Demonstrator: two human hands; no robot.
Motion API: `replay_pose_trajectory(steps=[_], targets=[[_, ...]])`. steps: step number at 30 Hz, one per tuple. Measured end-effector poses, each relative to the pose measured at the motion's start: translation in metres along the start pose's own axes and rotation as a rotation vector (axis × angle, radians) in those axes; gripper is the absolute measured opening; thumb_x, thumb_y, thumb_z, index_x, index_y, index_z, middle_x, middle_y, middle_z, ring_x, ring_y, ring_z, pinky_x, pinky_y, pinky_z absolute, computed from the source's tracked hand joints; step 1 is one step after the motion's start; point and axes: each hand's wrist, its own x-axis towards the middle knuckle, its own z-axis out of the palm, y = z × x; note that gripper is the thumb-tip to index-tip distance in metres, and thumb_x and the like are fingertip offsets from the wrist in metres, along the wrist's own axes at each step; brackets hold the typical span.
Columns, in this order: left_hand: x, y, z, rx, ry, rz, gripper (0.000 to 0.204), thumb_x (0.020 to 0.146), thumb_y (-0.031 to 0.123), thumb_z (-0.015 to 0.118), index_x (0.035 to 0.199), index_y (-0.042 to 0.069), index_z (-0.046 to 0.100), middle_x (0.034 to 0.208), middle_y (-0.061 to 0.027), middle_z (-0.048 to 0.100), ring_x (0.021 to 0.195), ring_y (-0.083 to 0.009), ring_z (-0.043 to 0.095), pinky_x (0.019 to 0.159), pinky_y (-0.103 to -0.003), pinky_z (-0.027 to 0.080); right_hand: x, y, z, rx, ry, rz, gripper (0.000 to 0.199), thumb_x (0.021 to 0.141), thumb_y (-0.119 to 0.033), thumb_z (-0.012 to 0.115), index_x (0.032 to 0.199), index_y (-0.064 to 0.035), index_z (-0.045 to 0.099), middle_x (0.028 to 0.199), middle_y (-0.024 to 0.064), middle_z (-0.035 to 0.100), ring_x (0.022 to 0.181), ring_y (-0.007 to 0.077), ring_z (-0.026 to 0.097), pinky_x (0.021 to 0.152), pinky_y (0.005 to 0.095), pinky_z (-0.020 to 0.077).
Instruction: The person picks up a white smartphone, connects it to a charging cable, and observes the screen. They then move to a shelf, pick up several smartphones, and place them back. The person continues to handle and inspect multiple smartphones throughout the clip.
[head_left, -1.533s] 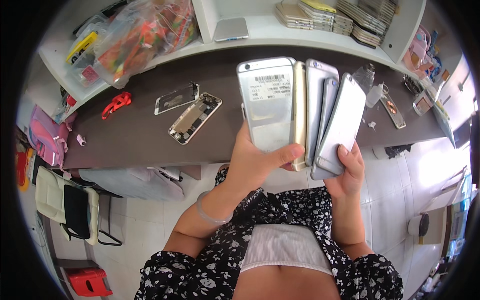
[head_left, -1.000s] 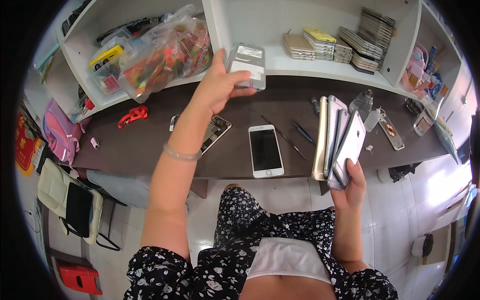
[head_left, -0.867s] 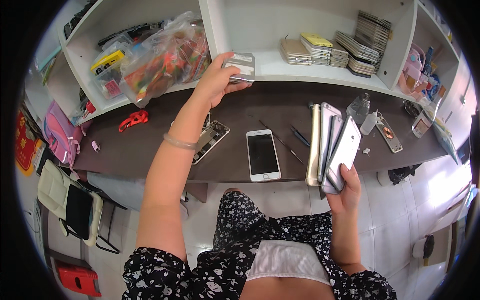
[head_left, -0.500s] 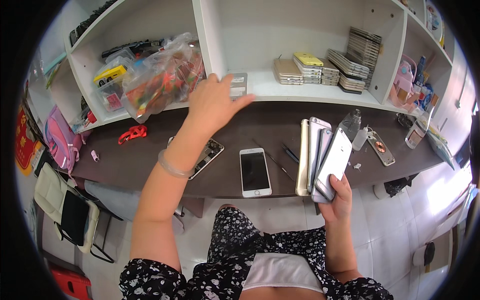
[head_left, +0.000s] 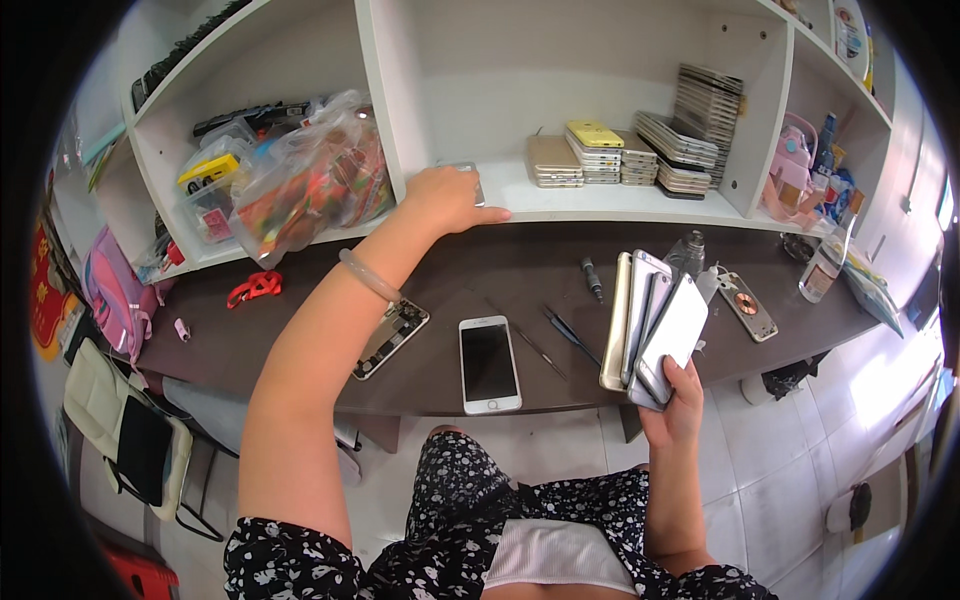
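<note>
Over the shelf's front left part, my left hand (head_left: 447,200) reaches onto a grey phone-shaped piece (head_left: 466,168) that it partly covers. Its thumb is stretched out to the right along the shelf edge; the fingertips are hidden. My right hand (head_left: 676,402) is closed on a fan of several phones (head_left: 672,335), silver and gold, held upright at the desk's front edge. Between the hands, a white phone (head_left: 489,365) with a dark screen lies on the desk. An opened phone (head_left: 393,338) with bare inner parts lies under my left forearm.
Stacks of phones (head_left: 598,152) stand on the white shelf (head_left: 510,203). Tweezers (head_left: 572,333), a thin pry tool (head_left: 540,350) and a screwdriver (head_left: 592,280) lie on the dark desk (head_left: 430,270). Bottles (head_left: 687,255) and a phone back (head_left: 748,305) are at right, a stuffed plastic bag (head_left: 315,180) at left.
My left hand has come down onto the grey piece on the shelf, its fingers no longer raised. My right hand keeps its hold on the phones. The view has shifted slightly.
</note>
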Motion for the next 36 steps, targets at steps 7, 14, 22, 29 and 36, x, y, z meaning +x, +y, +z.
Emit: replay_pose_trajectory(steps=[7, 14, 22, 29, 36], targets=[[0.041, -0.022, 0.0, 0.029, -0.164, 0.131, 0.084, 0.069, 0.077, 0.042, 0.104, 0.002, 0.057, 0.095, -0.0187, 0.061, 0.096, -0.0334, 0.057, 0.08, -0.041, 0.045, 0.005, -0.001, -0.002, 0.034, -0.024, -0.015, 0.042, 0.082, -0.004, 0.051, 0.121, 0.0036, 0.039, 0.113, 0.0154, 0.054, 0.1, 0.0256, 0.056, 0.088, 0.038, 0.0463], [0.101, 0.037, 0.009, -1.111, -0.161, -0.19, 0.068, 0.082, 0.058, 0.044, 0.12, 0.0, 0.044, 0.119, -0.0189, 0.048, 0.101, -0.0315, 0.052, 0.087, -0.047, 0.041, 0.008, 0.0, -0.002, 0.046, -0.066, 0.006, 0.047, 0.081, -0.004, 0.051, 0.125, 0.0044, 0.035, 0.114, 0.0162, 0.053, 0.101, 0.0263, 0.056, 0.088, 0.0383, 0.0459], [0.127, 0.055, -0.011, -1.725, -0.226, -0.83, 0.069, 0.082, 0.037, 0.057, 0.132, 0.003, 0.023, 0.121, -0.0272, 0.037, 0.101, -0.0326, 0.05, 0.09, -0.048, 0.036, 0.006, -0.007, -0.021, 0.043, -0.01, -0.031, 0.048, 0.081, -0.005, 0.053, 0.125, 0.0044, 0.035, 0.115, 0.0162, 0.052, 0.102, 0.0259, 0.056, 0.089, 0.0375, 0.0454], [0.148, 0.047, 0.021, -1.807, -0.345, -0.576, 0.034, 0.086, 0.015, 0.052, 0.115, 0.001, 0.042, 0.111, -0.0184, 0.052, 0.102, -0.0267, 0.053, 0.087, -0.046, 0.043, 0.009, -0.012, -0.027, 0.038, 0.019, -0.055, 0.048, 0.081, -0.005, 0.053, 0.125, 0.0044, 0.035, 0.115, 0.0156, 0.052, 0.101, 0.0251, 0.056, 0.087, 0.0369, 0.0459], [0.137, 0.047, 0.023, -1.913, -0.175, -0.531, 0.026, 0.085, 0.005, 0.049, 0.109, -0.002, 0.044, 0.107, -0.0172, 0.053, 0.098, -0.0294, 0.057, 0.079, -0.049, 0.05, 0.006, -0.019, -0.017, -0.043, 0.041, -0.06, 0.047, 0.081, -0.003, 0.053, 0.124, 0.0045, 0.036, 0.114, 0.0161, 0.053, 0.1, 0.0248, 0.056, 0.086, 0.0369, 0.0462]])
